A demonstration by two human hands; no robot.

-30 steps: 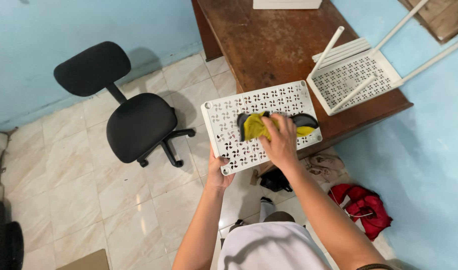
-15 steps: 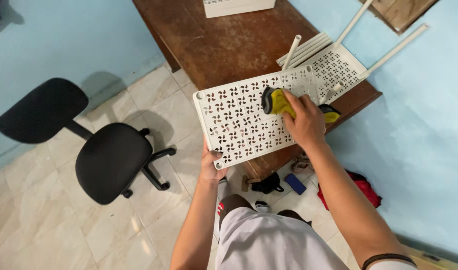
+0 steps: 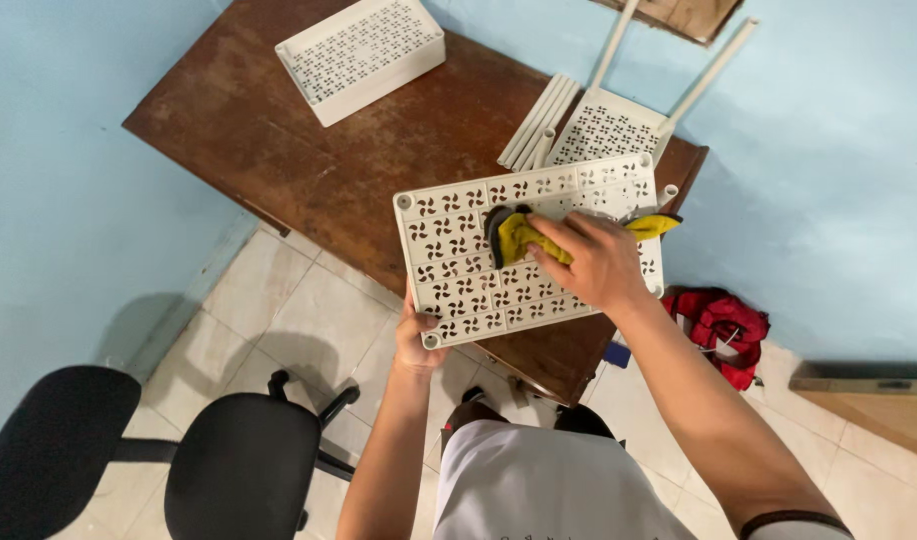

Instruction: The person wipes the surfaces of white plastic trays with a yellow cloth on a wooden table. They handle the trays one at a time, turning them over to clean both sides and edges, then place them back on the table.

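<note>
— What are the hands doing?
— The right hand [image 3: 597, 262] is pressing a yellow cloth [image 3: 524, 236] onto the white perforated panel [image 3: 469, 262], fingers curled over it.
— And the left hand [image 3: 416, 338]?
— Its fingers are gripping the panel's near-left corner, above the desk [image 3: 309, 150].

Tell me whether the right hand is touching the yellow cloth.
Touching. The head view shows the right hand pressed flat on the yellow cloth, fingers overlapping it on the white perforated panel.
</note>
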